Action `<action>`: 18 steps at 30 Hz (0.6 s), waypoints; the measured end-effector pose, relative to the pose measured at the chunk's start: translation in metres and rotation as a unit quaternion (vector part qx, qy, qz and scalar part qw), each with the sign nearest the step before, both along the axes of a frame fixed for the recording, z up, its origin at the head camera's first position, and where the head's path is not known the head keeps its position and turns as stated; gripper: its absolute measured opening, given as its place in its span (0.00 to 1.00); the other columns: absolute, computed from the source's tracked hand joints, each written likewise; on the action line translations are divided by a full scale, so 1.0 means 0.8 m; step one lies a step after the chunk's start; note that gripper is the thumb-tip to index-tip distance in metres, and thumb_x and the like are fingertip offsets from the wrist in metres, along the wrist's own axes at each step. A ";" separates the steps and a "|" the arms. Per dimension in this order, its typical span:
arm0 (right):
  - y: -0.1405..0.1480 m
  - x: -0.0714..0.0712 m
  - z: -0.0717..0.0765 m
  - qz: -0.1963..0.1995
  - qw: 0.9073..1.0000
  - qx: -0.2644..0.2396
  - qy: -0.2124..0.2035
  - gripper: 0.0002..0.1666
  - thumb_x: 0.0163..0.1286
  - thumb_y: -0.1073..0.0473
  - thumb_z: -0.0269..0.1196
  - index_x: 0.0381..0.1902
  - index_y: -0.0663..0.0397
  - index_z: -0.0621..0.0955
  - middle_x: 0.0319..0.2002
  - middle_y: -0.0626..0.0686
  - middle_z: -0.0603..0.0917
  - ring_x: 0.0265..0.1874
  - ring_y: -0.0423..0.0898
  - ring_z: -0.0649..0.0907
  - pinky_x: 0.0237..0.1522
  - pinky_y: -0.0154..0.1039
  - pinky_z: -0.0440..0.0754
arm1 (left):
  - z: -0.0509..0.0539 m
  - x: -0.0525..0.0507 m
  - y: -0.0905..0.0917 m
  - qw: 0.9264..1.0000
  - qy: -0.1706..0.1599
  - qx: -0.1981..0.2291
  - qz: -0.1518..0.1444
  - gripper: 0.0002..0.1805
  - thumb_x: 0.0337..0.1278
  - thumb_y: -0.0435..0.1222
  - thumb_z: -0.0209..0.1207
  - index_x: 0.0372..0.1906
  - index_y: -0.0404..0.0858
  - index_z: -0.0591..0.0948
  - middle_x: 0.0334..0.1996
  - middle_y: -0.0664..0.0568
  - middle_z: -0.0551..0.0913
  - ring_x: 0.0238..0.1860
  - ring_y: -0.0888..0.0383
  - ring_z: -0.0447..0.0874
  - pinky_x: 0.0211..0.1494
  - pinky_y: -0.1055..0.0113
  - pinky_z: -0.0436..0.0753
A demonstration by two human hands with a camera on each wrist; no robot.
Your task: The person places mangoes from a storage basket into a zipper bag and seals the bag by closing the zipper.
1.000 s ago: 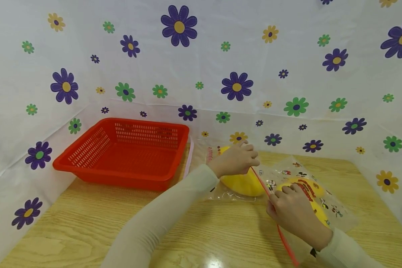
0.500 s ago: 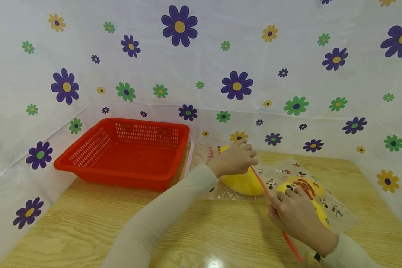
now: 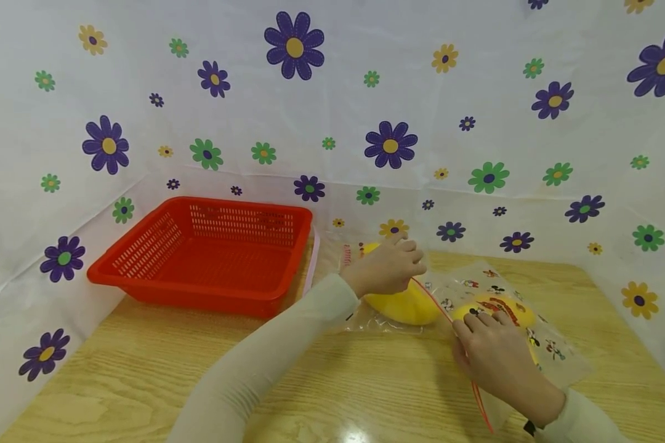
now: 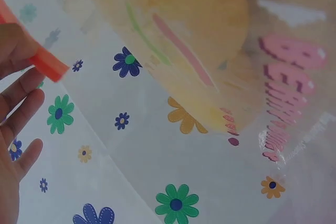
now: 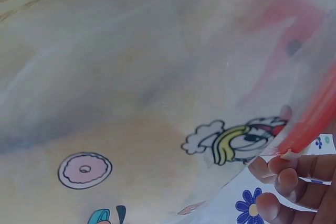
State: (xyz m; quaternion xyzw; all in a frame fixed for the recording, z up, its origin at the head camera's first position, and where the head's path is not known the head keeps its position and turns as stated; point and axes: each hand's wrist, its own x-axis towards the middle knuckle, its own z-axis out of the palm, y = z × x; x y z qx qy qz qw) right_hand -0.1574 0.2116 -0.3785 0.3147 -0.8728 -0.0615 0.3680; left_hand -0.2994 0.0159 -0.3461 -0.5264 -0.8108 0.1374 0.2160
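A clear zip bag [image 3: 562, 360] with cartoon prints lies at the right in the head view, yellow things [image 3: 523, 315] inside it. Along its near left side runs a red zip strip [image 3: 433, 300]. My left hand [image 3: 385, 264] pinches the strip's far end between thumb and finger, the other fingers spread in the left wrist view. Lower down, my right hand [image 3: 495, 357] pinches the red strip; a small pale piece [image 5: 289, 154] shows at its fingertips. Below that hand the strip shows as two thin red lines. What the yellow things are, I cannot tell.
Beneath my left hand lies another clear bag [image 3: 332, 320], with a yellow rounded thing [image 3: 401, 307] inside and a lilac edge [image 3: 311, 261]. A red plastic basket [image 3: 199, 294] stands at the left. Flower-printed cloth [image 3: 332, 104] surrounds the wooden table [image 3: 332, 381].
My right hand has slid a little down and to the right along the red strip. The strip below it now looks like two separate lines. My left hand has barely moved.
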 end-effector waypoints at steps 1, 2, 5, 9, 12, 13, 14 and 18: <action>0.000 -0.001 0.000 0.001 1.000 0.001 -0.003 0.24 0.65 0.53 0.36 0.17 0.53 0.73 0.15 0.48 0.72 0.15 0.44 0.72 0.22 0.41 0.68 | 0.000 0.003 0.000 1.000 0.001 0.000 -0.005 0.10 0.61 0.39 0.53 0.45 0.50 0.80 0.45 0.59 0.82 0.51 0.59 0.76 0.69 0.58 0.66; 0.000 -0.001 0.000 0.002 1.000 0.002 -0.005 0.22 0.64 0.53 0.37 0.17 0.53 0.73 0.15 0.48 0.72 0.15 0.45 0.72 0.22 0.41 0.68 | 0.001 0.008 0.000 1.000 0.003 0.000 -0.013 0.10 0.60 0.39 0.54 0.45 0.50 0.80 0.45 0.58 0.82 0.51 0.58 0.76 0.68 0.59 0.67; -0.001 -0.002 -0.001 0.000 1.000 0.005 -0.002 0.23 0.65 0.53 0.37 0.18 0.54 0.73 0.16 0.49 0.74 0.15 0.45 0.74 0.23 0.41 0.67 | 0.002 0.022 0.004 0.999 0.017 -0.004 -0.041 0.09 0.59 0.42 0.55 0.45 0.51 0.79 0.45 0.60 0.81 0.52 0.59 0.74 0.67 0.61 0.66; -0.004 -0.003 0.000 -0.004 1.000 0.009 0.005 0.34 0.71 0.51 0.26 0.18 0.55 0.74 0.17 0.50 0.77 0.16 0.46 0.75 0.23 0.42 0.68 | -0.001 0.035 0.013 0.996 0.057 -0.009 -0.071 0.07 0.62 0.43 0.53 0.42 0.52 0.79 0.41 0.62 0.82 0.48 0.61 0.76 0.65 0.64 0.67; -0.006 -0.004 0.000 -0.006 1.000 0.013 0.006 0.36 0.72 0.50 0.24 0.18 0.55 0.74 0.17 0.50 0.77 0.16 0.46 0.75 0.23 0.42 0.69 | -0.003 0.040 0.018 0.994 0.082 -0.013 -0.074 0.08 0.66 0.41 0.50 0.39 0.52 0.81 0.39 0.63 0.82 0.46 0.62 0.77 0.65 0.64 0.68; -0.007 -0.004 0.000 -0.007 1.000 0.014 0.005 0.36 0.72 0.49 0.24 0.18 0.55 0.74 0.17 0.50 0.77 0.16 0.46 0.75 0.23 0.42 0.69 | -0.003 0.041 0.019 0.993 0.088 -0.014 -0.073 0.10 0.67 0.41 0.49 0.38 0.52 0.81 0.39 0.64 0.82 0.45 0.63 0.77 0.64 0.65 0.69; -0.007 -0.004 0.000 -0.008 1.000 0.015 0.006 0.37 0.73 0.49 0.24 0.18 0.55 0.74 0.17 0.50 0.77 0.16 0.46 0.75 0.23 0.42 0.69 | -0.003 0.042 0.020 0.993 0.092 -0.015 -0.073 0.10 0.68 0.41 0.49 0.38 0.52 0.82 0.38 0.64 0.83 0.45 0.63 0.77 0.64 0.66 0.69; -0.008 -0.005 0.000 -0.006 1.000 0.014 0.007 0.36 0.73 0.49 0.25 0.17 0.54 0.73 0.15 0.49 0.75 0.15 0.45 0.73 0.22 0.40 0.66 | -0.002 0.043 0.022 0.992 0.097 -0.017 -0.073 0.11 0.67 0.40 0.50 0.38 0.54 0.83 0.37 0.66 0.83 0.43 0.63 0.77 0.63 0.66 0.69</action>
